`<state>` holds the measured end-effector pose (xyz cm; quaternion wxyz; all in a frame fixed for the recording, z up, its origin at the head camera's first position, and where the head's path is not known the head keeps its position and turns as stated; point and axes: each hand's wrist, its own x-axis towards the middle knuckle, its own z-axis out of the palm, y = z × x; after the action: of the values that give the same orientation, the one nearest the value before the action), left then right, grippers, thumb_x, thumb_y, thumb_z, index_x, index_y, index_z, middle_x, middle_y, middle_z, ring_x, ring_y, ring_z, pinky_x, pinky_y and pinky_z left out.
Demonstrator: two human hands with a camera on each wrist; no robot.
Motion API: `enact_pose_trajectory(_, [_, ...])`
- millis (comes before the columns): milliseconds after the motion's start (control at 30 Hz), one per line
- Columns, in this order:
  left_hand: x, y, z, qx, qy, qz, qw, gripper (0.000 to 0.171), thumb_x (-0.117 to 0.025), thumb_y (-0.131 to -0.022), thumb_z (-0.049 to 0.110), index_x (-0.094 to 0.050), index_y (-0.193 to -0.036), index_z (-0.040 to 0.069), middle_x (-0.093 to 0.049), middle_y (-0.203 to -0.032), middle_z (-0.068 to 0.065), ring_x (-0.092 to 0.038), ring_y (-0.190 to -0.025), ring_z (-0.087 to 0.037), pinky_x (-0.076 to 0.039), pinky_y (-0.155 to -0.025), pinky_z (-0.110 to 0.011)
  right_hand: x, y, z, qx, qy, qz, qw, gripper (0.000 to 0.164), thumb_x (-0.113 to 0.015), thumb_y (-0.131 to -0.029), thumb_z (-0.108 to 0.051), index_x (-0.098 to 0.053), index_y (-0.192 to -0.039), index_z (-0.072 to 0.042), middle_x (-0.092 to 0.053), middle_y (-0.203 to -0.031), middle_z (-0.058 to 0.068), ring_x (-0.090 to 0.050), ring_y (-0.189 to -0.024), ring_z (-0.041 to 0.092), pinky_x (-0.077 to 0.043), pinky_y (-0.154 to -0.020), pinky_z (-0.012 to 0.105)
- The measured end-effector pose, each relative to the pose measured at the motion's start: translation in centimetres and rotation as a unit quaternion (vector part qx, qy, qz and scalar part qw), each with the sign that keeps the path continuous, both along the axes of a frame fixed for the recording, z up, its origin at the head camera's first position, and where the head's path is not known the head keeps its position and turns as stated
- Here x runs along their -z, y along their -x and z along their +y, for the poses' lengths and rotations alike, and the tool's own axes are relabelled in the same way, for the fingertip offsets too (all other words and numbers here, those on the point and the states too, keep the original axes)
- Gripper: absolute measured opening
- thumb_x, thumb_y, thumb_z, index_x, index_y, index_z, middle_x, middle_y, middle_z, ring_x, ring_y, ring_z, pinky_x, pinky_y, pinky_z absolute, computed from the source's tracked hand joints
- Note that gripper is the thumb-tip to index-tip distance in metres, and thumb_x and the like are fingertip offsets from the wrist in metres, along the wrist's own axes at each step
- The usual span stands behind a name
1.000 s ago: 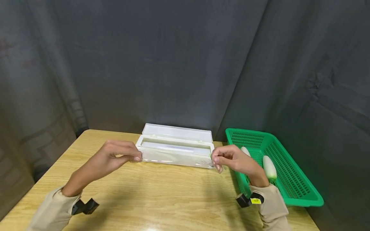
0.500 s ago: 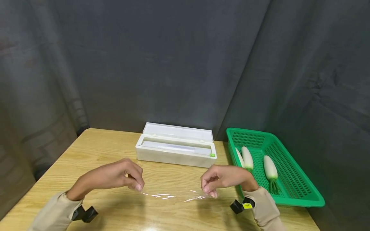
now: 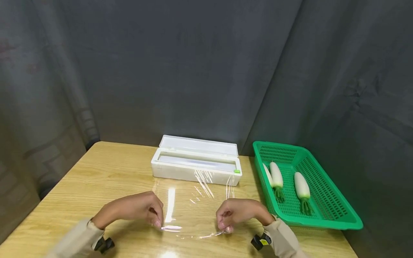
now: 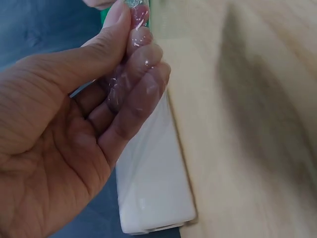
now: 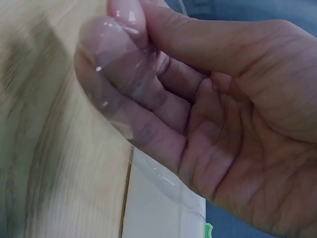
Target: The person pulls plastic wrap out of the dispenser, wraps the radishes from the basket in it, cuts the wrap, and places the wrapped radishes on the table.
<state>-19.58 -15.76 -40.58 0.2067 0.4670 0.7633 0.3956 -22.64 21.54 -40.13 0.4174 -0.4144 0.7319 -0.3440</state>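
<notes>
A wooden table (image 3: 106,172) holds, at its right, a green basket (image 3: 322,224). At the back centre sits a white box (image 3: 180,173), lid raised, its long axis running left to right. Clear film (image 3: 192,201) spans from the box's front toward the person. The left hand (image 3: 142,211) and right hand (image 3: 240,211) each pinch its near edge, well apart; the box lies straight beyond them, neither plainly nearer. Three white radishes (image 3: 301,186) lie in the basket, closer to the right hand.

Dark grey curtains (image 3: 180,75) hang in folds behind and beside a wood-grain table (image 3: 113,168), whose surface catches bright glare (image 3: 169,254).
</notes>
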Motion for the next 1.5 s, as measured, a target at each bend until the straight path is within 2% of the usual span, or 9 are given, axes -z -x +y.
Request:
enact_pose_trajectory(100, [0.9, -0.1, 0.0, -0.008, 0.022, 0.02, 0.9995, 0.011, -0.078, -0.091, 0.021, -0.083, -0.085, 0.012, -0.075, -0.081, 0.007, -0.048, -0.07, 0.011, -0.051, -0.062, -0.016, 0.7, -0.2, -0.4, 0.012, -0.013, 0.011, 1.0, 0.015, -0.067, -0.099, 0.0, -0.069, -0.087, 0.009, -0.068, -0.074, 0.023, -0.06, -0.062, 0.0, -0.058, -0.063, 0.024])
enact_pose_trajectory(267, [1.9, 0.1, 0.1, -0.017, 0.031, 0.047, 0.9982, 0.009, -0.08, -0.09, 0.018, -0.082, -0.082, 0.013, -0.073, -0.075, 0.008, -0.044, -0.065, 0.011, -0.045, -0.058, -0.013, 1.2, -0.3, -0.6, 0.024, -0.029, 0.056, 0.998, 0.016, -0.067, -0.099, 0.001, -0.069, -0.084, 0.006, -0.069, -0.072, 0.015, -0.058, -0.061, -0.002, -0.055, -0.062, 0.018])
enact_pose_trajectory(367, [2.2, 0.3, 0.2, -0.025, 0.038, 0.058, 0.9973, 0.007, -0.08, -0.09, 0.017, -0.082, -0.084, 0.012, -0.073, -0.077, 0.01, -0.044, -0.065, 0.011, -0.043, -0.056, -0.012, 1.6, -0.3, -0.6, 0.034, -0.029, 0.066, 0.997, 0.015, -0.067, -0.099, 0.002, -0.07, -0.084, 0.006, -0.07, -0.073, 0.014, -0.059, -0.063, -0.002, -0.056, -0.063, 0.019])
enact_pose_trajectory(533, [2.6, 0.1, 0.0, -0.036, 0.037, 0.073, 0.996, 0.007, -0.08, -0.09, 0.018, -0.082, -0.086, 0.013, -0.074, -0.081, 0.012, -0.045, -0.068, 0.011, -0.046, -0.057, -0.015, 1.9, -0.6, -0.5, 0.048, -0.022, 0.066, 0.996, 0.014, -0.069, -0.097, 0.002, -0.072, -0.084, 0.005, -0.07, -0.072, 0.013, -0.059, -0.062, -0.001, -0.057, -0.063, 0.02])
enact_pose_trajectory(733, [3.1, -0.4, 0.0, -0.048, 0.048, 0.082, 0.9943, 0.013, -0.081, -0.087, 0.021, -0.077, -0.076, 0.017, -0.068, -0.074, 0.016, -0.042, -0.067, 0.011, -0.045, -0.06, -0.013, 1.7, -1.1, -0.7, 0.039, -0.033, 0.116, 0.992, 0.014, -0.072, -0.095, 0.002, -0.074, -0.081, 0.003, -0.071, -0.07, 0.01, -0.055, -0.061, -0.006, -0.051, -0.062, 0.014])
enact_pose_trajectory(933, [2.9, -0.6, 0.3, -0.06, 0.065, 0.089, 0.9921, 0.014, -0.084, -0.084, 0.022, -0.076, -0.074, 0.018, -0.067, -0.073, 0.018, -0.043, -0.066, 0.011, -0.045, -0.06, -0.013, 1.2, -1.7, -0.8, 0.045, -0.062, 0.174, 0.982, 0.015, -0.082, -0.09, -0.006, -0.074, -0.077, -0.005, -0.066, -0.068, -0.007, -0.048, -0.061, -0.009, -0.045, -0.058, 0.012])
enact_pose_trajectory(1200, [2.7, -1.5, 0.3, -0.107, 0.096, 0.049, 0.9883, 0.016, -0.09, -0.077, 0.02, -0.074, -0.072, 0.02, -0.066, -0.074, 0.023, -0.05, -0.065, 0.01, -0.048, -0.061, -0.016, 0.3, -2.4, -1.0, 0.056, -0.102, 0.143, 0.983, 0.02, -0.087, -0.085, -0.011, -0.071, -0.073, -0.007, -0.058, -0.063, -0.015, -0.046, -0.058, -0.007, -0.04, -0.056, 0.013])
enact_pose_trajectory(1333, [2.6, -1.7, 0.4, -0.115, 0.105, 0.055, 0.9863, 0.017, -0.091, -0.077, 0.023, -0.075, -0.07, 0.021, -0.065, -0.071, 0.022, -0.048, -0.063, 0.009, -0.047, -0.06, -0.016, 0.0, -2.6, -0.9, 0.05, -0.113, 0.146, 0.982, 0.02, -0.084, -0.089, -0.015, -0.073, -0.075, -0.008, -0.056, -0.063, -0.018, -0.044, -0.058, -0.007, -0.038, -0.055, 0.013])
enact_pose_trajectory(1500, [2.5, -1.9, 0.7, -0.121, 0.121, 0.072, 0.9826, 0.017, -0.091, -0.076, 0.025, -0.075, -0.069, 0.022, -0.064, -0.068, 0.022, -0.046, -0.061, 0.009, -0.044, -0.058, -0.016, -0.1, -2.7, -0.9, 0.019, -0.114, 0.187, 0.976, 0.02, -0.077, -0.096, -0.017, -0.076, -0.078, -0.007, -0.049, -0.062, -0.02, -0.04, -0.058, -0.008, -0.036, -0.054, 0.012])
